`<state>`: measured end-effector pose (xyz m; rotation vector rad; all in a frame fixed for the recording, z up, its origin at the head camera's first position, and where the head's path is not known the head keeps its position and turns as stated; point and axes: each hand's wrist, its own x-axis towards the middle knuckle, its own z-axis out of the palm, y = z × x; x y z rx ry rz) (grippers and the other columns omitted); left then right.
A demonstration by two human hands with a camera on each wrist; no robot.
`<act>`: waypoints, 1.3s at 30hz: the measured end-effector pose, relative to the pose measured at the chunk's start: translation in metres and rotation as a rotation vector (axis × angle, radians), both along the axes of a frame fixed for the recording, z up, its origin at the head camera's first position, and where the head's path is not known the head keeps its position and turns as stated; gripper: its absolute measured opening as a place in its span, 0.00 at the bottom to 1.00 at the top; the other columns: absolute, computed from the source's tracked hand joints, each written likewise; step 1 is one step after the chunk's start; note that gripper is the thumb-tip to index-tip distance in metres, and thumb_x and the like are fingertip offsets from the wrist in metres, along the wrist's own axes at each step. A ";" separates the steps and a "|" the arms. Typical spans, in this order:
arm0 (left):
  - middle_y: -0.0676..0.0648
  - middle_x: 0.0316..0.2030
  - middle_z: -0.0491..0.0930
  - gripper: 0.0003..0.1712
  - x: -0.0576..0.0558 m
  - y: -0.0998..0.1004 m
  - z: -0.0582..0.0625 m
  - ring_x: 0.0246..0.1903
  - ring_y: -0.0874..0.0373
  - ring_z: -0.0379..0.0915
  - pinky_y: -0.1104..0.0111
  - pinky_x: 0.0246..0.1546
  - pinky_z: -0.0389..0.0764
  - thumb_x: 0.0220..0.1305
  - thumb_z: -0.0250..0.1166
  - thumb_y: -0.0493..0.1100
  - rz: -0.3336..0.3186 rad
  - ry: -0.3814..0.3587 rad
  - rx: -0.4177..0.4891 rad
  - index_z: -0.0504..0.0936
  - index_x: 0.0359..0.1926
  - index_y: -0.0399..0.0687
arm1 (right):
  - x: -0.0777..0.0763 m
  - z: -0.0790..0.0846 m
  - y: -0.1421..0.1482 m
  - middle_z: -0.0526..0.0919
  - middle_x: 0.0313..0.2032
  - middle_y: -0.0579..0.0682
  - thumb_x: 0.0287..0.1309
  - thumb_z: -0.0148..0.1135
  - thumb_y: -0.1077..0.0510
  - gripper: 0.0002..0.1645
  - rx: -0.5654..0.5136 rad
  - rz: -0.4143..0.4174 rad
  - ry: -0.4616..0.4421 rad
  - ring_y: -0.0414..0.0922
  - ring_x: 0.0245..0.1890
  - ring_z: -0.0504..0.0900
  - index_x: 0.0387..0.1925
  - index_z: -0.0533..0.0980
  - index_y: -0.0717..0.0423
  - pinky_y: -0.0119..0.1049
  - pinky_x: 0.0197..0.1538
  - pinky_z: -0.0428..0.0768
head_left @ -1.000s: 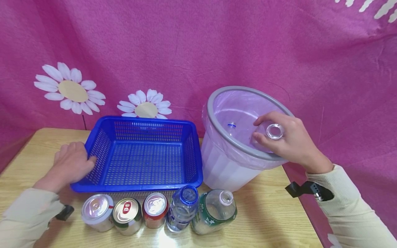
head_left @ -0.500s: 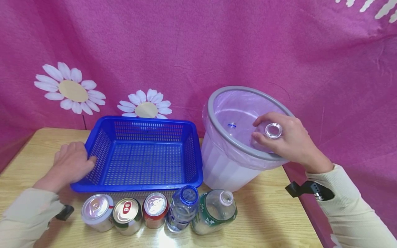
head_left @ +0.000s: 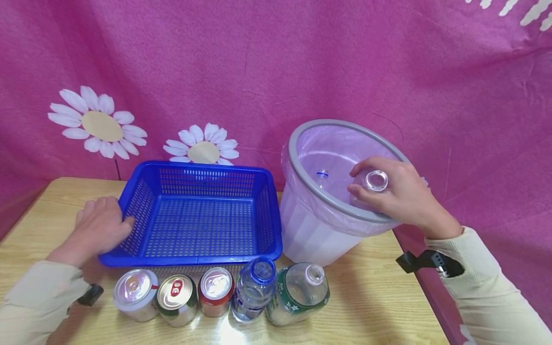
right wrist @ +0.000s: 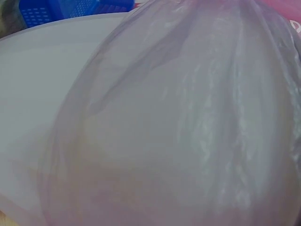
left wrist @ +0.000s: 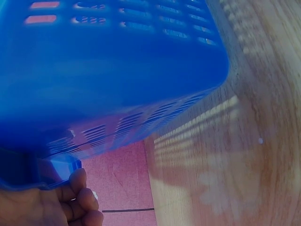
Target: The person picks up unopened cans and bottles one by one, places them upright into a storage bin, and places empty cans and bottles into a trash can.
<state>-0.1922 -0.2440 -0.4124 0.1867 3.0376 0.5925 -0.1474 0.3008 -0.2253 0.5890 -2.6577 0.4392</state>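
Observation:
In the head view my right hand grips a clear plastic bottle around its upper part, inside the mouth of a white trash bin lined with a thin bag. The bottle's uncapped mouth faces up; its lower body is hidden by the hand and rim. The right wrist view shows mostly the bag liner over the bin's outer wall. At the left, my left hand holds the left rim of a blue plastic basket, thumb on the inner side. Its curled fingertips show beneath the rim in the left wrist view.
Along the table's front stand a white-lidded can, a gold-topped can, a red can, a blue-necked bottle and a green-labelled bottle. Another bottle is inside the bin. A pink cloth hangs behind.
My right hand and the bottle have shifted slightly leftward within the bin's mouth, the bottle's opening moving left and up. My left hand and the basket have stayed in place.

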 end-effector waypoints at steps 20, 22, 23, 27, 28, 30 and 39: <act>0.33 0.35 0.66 0.23 -0.002 0.000 0.001 0.38 0.37 0.60 0.56 0.35 0.59 0.70 0.55 0.49 -0.002 0.003 0.002 0.68 0.40 0.26 | -0.002 0.000 0.000 0.89 0.37 0.38 0.52 0.77 0.52 0.13 0.033 -0.021 -0.027 0.36 0.39 0.80 0.41 0.84 0.38 0.32 0.46 0.72; 0.33 0.34 0.66 0.23 -0.002 0.000 0.000 0.38 0.37 0.60 0.57 0.35 0.59 0.70 0.55 0.49 -0.002 0.004 0.002 0.68 0.40 0.26 | -0.003 0.000 -0.001 0.89 0.38 0.38 0.53 0.76 0.51 0.14 0.031 -0.027 -0.036 0.37 0.40 0.80 0.42 0.84 0.37 0.31 0.47 0.72; 0.34 0.34 0.66 0.23 -0.002 0.000 0.000 0.38 0.37 0.60 0.57 0.35 0.59 0.70 0.55 0.49 -0.001 0.004 0.003 0.68 0.40 0.27 | -0.003 0.000 -0.001 0.89 0.39 0.37 0.53 0.76 0.50 0.14 0.028 -0.029 -0.043 0.37 0.41 0.81 0.43 0.84 0.37 0.30 0.47 0.71; 0.33 0.34 0.67 0.23 -0.002 0.000 0.000 0.38 0.37 0.60 0.57 0.35 0.59 0.70 0.54 0.49 0.003 0.002 0.003 0.68 0.40 0.26 | -0.003 0.001 0.000 0.89 0.44 0.40 0.52 0.77 0.48 0.21 -0.005 -0.030 -0.088 0.41 0.46 0.83 0.49 0.82 0.38 0.35 0.51 0.73; 0.33 0.34 0.67 0.23 -0.002 0.000 0.000 0.38 0.37 0.60 0.57 0.35 0.59 0.70 0.55 0.49 0.004 0.001 0.004 0.68 0.40 0.26 | -0.003 0.001 0.000 0.89 0.45 0.41 0.52 0.78 0.48 0.23 -0.015 -0.028 -0.100 0.43 0.48 0.83 0.50 0.82 0.39 0.37 0.53 0.73; 0.33 0.34 0.67 0.23 -0.001 0.001 0.001 0.38 0.37 0.60 0.57 0.35 0.59 0.70 0.55 0.48 0.004 -0.001 0.005 0.68 0.40 0.26 | -0.002 0.002 0.000 0.89 0.48 0.44 0.50 0.79 0.48 0.26 -0.032 -0.019 -0.119 0.46 0.50 0.84 0.53 0.81 0.41 0.42 0.55 0.75; 0.31 0.36 0.66 0.24 0.000 0.001 0.001 0.40 0.35 0.59 0.56 0.36 0.59 0.71 0.54 0.48 0.003 -0.015 0.009 0.67 0.43 0.23 | -0.002 0.001 0.001 0.88 0.49 0.47 0.53 0.77 0.52 0.26 -0.028 0.017 -0.101 0.48 0.50 0.85 0.54 0.81 0.48 0.46 0.55 0.76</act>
